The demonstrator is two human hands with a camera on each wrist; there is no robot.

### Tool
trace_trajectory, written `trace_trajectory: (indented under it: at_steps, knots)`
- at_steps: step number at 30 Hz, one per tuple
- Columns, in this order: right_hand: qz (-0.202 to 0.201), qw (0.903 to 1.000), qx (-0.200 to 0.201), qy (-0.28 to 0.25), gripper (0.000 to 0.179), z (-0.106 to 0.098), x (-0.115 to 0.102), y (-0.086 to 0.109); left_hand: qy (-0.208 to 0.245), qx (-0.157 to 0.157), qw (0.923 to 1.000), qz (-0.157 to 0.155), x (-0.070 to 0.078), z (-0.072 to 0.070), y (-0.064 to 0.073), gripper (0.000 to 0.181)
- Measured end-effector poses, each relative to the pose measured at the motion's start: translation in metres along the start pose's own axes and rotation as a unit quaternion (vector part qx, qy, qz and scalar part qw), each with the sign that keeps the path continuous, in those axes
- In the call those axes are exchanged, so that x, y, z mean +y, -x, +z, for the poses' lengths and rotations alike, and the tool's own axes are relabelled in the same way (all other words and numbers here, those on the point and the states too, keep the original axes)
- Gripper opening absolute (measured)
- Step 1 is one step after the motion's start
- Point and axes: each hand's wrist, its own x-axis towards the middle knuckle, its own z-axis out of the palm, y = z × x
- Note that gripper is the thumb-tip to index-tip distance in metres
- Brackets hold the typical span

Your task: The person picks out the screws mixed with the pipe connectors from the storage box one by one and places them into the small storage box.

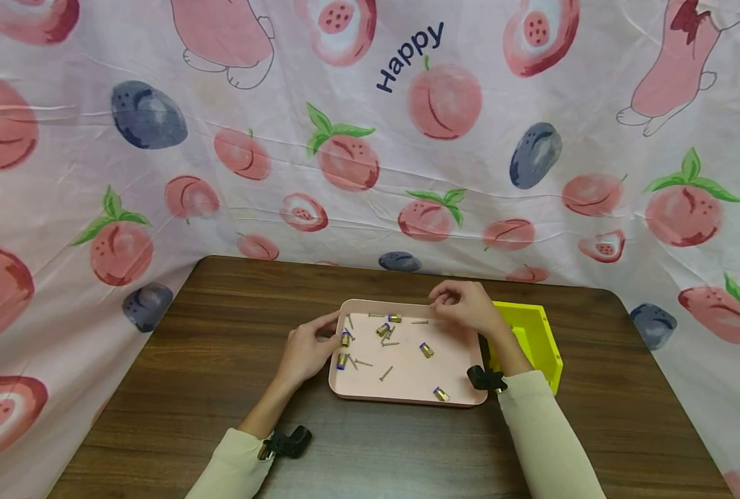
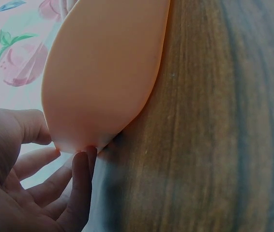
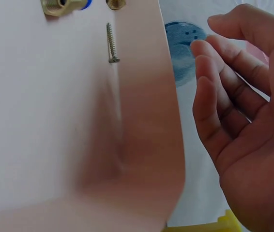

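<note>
Pale pink is the colour of the tray (image 1: 401,387), which lies on the brown wood-grain table (image 1: 158,388) between two hands. Brass fittings with blue ends (image 1: 427,350) and thin screws (image 1: 386,373) are scattered in it, most of them on its left side. A lone screw (image 1: 420,322) lies near the far edge, close to the right hand (image 1: 468,305). A yellow bin (image 1: 551,343) sits just to the right of the tray, and the right arm hides part of it.

The left hand (image 1: 304,352) holds the tray's left edge, with its thumb at the rim and its other fingers bent against the outside. The right hand is up at the tray's far right corner. Its fingers are loosely bent, with a little gap between the thumb and first finger, and I can see nothing in them.

My guess is that this is the part where one hand steadies the tray and the other is free to pick. To take a small piece, the right hand would need to go left and down, open its fingertips wider and pinch just one. Where screws lie bunched together, it could catch two.
</note>
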Motion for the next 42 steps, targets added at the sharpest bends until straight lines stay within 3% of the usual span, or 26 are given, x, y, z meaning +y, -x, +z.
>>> trace_trajectory:
  at_steps: [4, 6, 8, 12, 16, 25, 31, 36, 38, 42]
  knots:
    - [0.018, 0.9997, 0.010, 0.011, 0.011, 0.006, 0.001, 0.000, 0.002, -0.004, 1.0000, 0.000, 0.000, -0.001, 0.000, 0.048]
    - [0.024, 0.9995, 0.016, 0.016, 0.011, 0.009, 0.001, 0.000, -0.001, 0.001, 0.9999, 0.010, -0.011, 0.002, -0.004, 0.048]
    - [0.030, 0.9992, 0.020, 0.018, 0.011, 0.011, 0.002, 0.001, 0.004, 0.004, 0.9997, 0.022, -0.004, -0.001, -0.001, 0.047]
    - [0.037, 0.9991, 0.015, 0.014, 0.011, 0.014, 0.002, 0.002, 0.013, 0.005, 0.9996, 0.025, 0.025, -0.009, 0.010, 0.045]
    - [0.044, 0.9990, -0.001, 0.011, 0.009, 0.016, 0.002, 0.004, 0.012, 0.006, 0.9997, 0.020, 0.034, -0.011, 0.013, 0.045]
    - [0.080, 0.9965, -0.013, 0.019, 0.014, 0.023, -0.002, 0.007, 0.006, 0.012, 0.9991, 0.040, 0.010, -0.005, 0.005, 0.044]
    - [0.104, 0.9937, -0.018, 0.039, 0.017, 0.026, -0.002, 0.009, 0.006, 0.004, 1.0000, 0.006, 0.041, -0.013, 0.014, 0.044]
    - [0.120, 0.9907, -0.022, 0.059, 0.017, 0.029, -0.002, 0.008, -0.001, 0.009, 0.9997, 0.021, 0.008, -0.004, 0.004, 0.045]
    - [0.124, 0.9897, -0.024, 0.068, 0.016, 0.030, -0.002, 0.008, 0.001, 0.006, 0.9999, 0.014, -0.009, 0.002, -0.003, 0.046]
    - [0.124, 0.9882, -0.022, 0.087, 0.015, 0.031, -0.003, 0.008, 0.016, -0.007, 0.9998, -0.007, -0.028, 0.007, -0.011, 0.049]
